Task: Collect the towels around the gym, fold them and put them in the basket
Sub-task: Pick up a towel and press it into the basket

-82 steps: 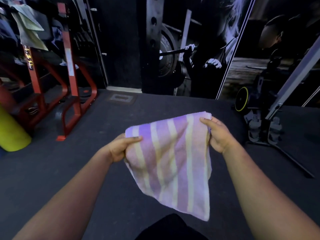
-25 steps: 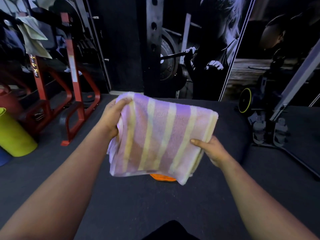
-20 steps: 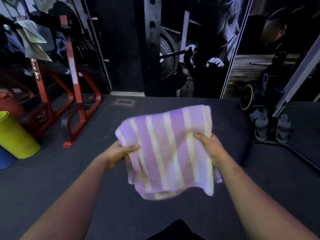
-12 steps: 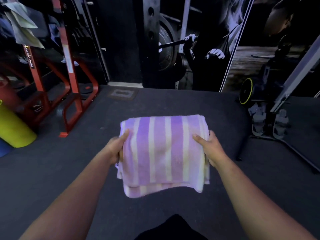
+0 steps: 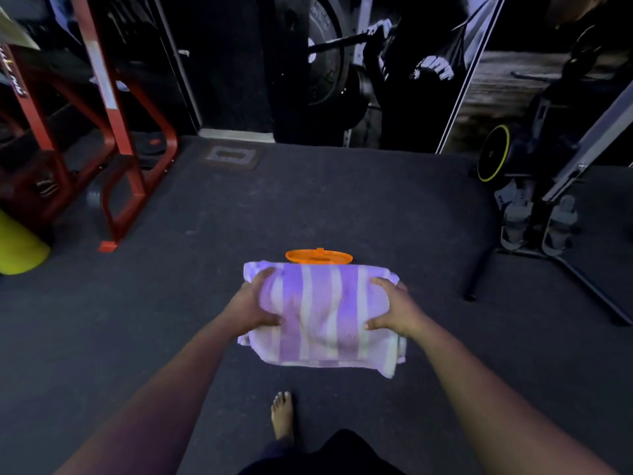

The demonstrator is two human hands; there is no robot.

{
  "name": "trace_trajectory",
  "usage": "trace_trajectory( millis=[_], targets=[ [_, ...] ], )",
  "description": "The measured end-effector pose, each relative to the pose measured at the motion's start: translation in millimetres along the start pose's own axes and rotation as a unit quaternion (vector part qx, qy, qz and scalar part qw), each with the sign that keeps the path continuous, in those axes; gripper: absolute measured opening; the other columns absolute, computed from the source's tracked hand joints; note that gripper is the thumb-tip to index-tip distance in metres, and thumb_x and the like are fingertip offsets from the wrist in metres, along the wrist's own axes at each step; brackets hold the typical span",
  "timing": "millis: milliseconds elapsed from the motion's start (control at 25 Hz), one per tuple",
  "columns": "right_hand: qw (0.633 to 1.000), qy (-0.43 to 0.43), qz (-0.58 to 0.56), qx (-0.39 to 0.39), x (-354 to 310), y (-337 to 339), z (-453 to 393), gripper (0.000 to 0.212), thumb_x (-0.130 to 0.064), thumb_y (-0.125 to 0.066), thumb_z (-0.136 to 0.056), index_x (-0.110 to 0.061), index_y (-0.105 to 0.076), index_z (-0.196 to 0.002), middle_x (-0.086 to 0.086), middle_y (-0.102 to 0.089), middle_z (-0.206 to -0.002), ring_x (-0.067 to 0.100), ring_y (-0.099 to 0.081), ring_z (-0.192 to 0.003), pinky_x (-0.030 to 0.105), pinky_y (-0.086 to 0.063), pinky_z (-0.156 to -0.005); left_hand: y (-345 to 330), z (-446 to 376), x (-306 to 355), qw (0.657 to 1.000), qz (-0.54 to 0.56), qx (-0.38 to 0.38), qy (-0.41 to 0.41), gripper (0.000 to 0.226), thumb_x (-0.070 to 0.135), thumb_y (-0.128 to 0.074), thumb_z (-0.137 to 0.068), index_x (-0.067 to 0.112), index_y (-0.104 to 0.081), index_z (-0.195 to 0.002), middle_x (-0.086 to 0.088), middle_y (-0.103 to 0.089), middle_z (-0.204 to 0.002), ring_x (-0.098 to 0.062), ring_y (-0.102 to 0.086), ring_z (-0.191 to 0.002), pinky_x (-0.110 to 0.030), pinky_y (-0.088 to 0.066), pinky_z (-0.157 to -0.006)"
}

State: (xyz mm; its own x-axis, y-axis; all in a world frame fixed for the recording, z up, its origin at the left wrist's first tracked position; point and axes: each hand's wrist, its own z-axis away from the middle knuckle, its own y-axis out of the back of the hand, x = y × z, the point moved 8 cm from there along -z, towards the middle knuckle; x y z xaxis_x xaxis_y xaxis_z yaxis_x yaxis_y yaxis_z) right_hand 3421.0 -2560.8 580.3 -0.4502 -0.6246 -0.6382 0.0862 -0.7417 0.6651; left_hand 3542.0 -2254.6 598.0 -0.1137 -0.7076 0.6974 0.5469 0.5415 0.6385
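A folded purple towel with pale yellow stripes (image 5: 322, 313) is held low in front of me, above the dark gym floor. My left hand (image 5: 251, 306) grips its left side, thumb on top. My right hand (image 5: 394, 311) grips its right side the same way. Just beyond the towel's far edge shows the rim of an orange basket (image 5: 318, 257); the towel hides most of it.
A red steel rack (image 5: 116, 138) stands at the left with a yellow-green cylinder (image 5: 19, 248) beside it. A grey machine with foot pads (image 5: 534, 217) and a floor bar stands at the right. A bare foot (image 5: 282, 414) is on the floor below the towel.
The towel went from a hanging sheet to a folded bundle. Both hands have lowered it toward the floor, and the orange basket's rim now shows behind it.
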Motion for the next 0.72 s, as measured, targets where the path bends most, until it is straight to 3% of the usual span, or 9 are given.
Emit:
trace_trajectory(
  millis=[80, 160, 280, 360, 400, 480, 600, 680, 720],
  targets=[
    [0.998, -0.027, 0.055, -0.003, -0.6, -16.4, -28.6, 0.093, -0.030, -0.091, -0.064, -0.023, -0.048, -0.145, 0.011, -0.034, -0.143, 0.028, -0.051, -0.124, 0.025, -0.044, -0.087, -6.4, -32.1, -14.5, 0.993, -0.116, 0.001, 0.000, 0.084, 0.050, -0.073, -0.057, 0.041, -0.047, -0.135, 0.006, -0.051, -0.119, -0.025, -0.060, -0.110, -0.031, -0.045, -0.080],
    [0.994, -0.030, 0.103, -0.009, -1.4, -30.8, -60.2, 0.078, -0.047, -0.080, -0.062, -0.023, -0.057, -0.134, 0.008, -0.047, -0.135, 0.027, -0.056, -0.119, 0.029, -0.046, -0.086, -2.8, -65.9, -42.5, 0.975, -0.217, 0.016, 0.044, 0.060, 0.065, -0.060, -0.067, 0.043, -0.051, -0.122, 0.005, -0.056, -0.111, -0.027, -0.062, -0.108, -0.038, -0.048, -0.083],
    [0.960, -0.015, 0.276, 0.037, -11.0, -37.4, -93.1, 0.062, -0.052, -0.072, -0.073, -0.031, -0.059, -0.129, 0.004, -0.047, -0.135, 0.027, -0.047, -0.129, 0.038, -0.044, -0.098, 6.3, -107.9, -69.3, 0.934, -0.353, 0.031, 0.054, 0.052, 0.065, -0.053, -0.082, 0.041, -0.060, -0.127, -0.003, -0.045, -0.144, -0.026, -0.039, -0.138, -0.051, -0.034, -0.103],
    [0.926, 0.007, 0.375, 0.044, -21.0, -45.1, -119.1, 0.061, -0.055, -0.068, -0.078, -0.032, -0.059, -0.133, 0.006, -0.042, -0.149, 0.030, -0.029, -0.147, 0.052, -0.029, -0.115, -0.2, -140.3, -81.6, 0.905, -0.424, -0.011, 0.007, 0.054, 0.056, -0.053, -0.089, 0.032, -0.058, -0.138, -0.004, -0.025, -0.165, -0.023, -0.013, -0.155, -0.056, -0.018, -0.115],
    [0.919, 0.015, 0.393, 0.030, -21.2, -52.1, -134.5, 0.062, -0.053, -0.067, -0.081, -0.029, -0.058, -0.137, 0.007, -0.039, -0.155, 0.030, -0.020, -0.153, 0.057, -0.019, -0.120, -5.4, -155.8, -84.9, 0.889, -0.456, -0.046, -0.019, 0.056, 0.052, -0.053, -0.092, 0.028, -0.053, -0.143, -0.004, -0.027, -0.166, -0.021, -0.014, -0.155, -0.054, -0.015, -0.119],
    [0.917, 0.016, 0.399, -0.020, -18.2, -62.7, -164.5, 0.066, -0.046, -0.064, -0.086, -0.021, -0.049, -0.145, 0.007, -0.042, -0.157, 0.027, -0.023, -0.154, 0.057, -0.007, -0.124, -13.4, -187.9, -88.7, 0.866, -0.488, -0.098, -0.054, 0.060, 0.040, -0.053, -0.096, 0.023, -0.039, -0.152, -0.005, -0.049, -0.152, -0.024, -0.042, -0.143, -0.044, -0.023, -0.119],
    [0.928, -0.015, 0.366, -0.069, -0.6, -67.0, -203.2, 0.065, -0.036, -0.058, -0.089, -0.020, -0.037, -0.148, 0.004, -0.061, -0.138, 0.025, -0.056, -0.129, 0.039, -0.029, -0.116, -25.1, -225.8, -95.4, 0.893, -0.426, -0.119, -0.079, 0.074, 0.021, -0.053, -0.093, 0.030, -0.023, -0.160, -0.002, -0.063, -0.134, -0.029, -0.063, -0.119, -0.034, -0.044, -0.102],
    [0.939, -0.006, 0.333, -0.090, 19.8, -76.8, -241.0, 0.083, -0.036, -0.067, -0.082, -0.028, -0.029, -0.155, 0.003, -0.060, -0.139, 0.028, -0.056, -0.129, 0.036, -0.039, -0.108, -36.2, -266.6, -111.3, 0.919, -0.368, -0.134, -0.051, 0.068, 0.016, -0.056, -0.088, 0.026, -0.039, -0.154, -0.003, -0.059, -0.143, -0.027, -0.059, -0.127, -0.034, -0.041, -0.109],
    [0.938, 0.009, 0.330, -0.104, 30.9, -84.0, -263.7, 0.093, -0.036, -0.075, -0.075, -0.030, -0.029, -0.156, 0.003, -0.058, -0.143, 0.028, -0.052, -0.134, 0.039, -0.037, -0.111, -46.9, -287.6, -118.8, 0.916, -0.370, -0.142, -0.053, 0.063, 0.015, -0.059, -0.085, 0.021, -0.050, -0.147, -0.005, -0.058, -0.145, -0.025, -0.057, -0.131, -0.035, -0.038, -0.113]
  ],
)
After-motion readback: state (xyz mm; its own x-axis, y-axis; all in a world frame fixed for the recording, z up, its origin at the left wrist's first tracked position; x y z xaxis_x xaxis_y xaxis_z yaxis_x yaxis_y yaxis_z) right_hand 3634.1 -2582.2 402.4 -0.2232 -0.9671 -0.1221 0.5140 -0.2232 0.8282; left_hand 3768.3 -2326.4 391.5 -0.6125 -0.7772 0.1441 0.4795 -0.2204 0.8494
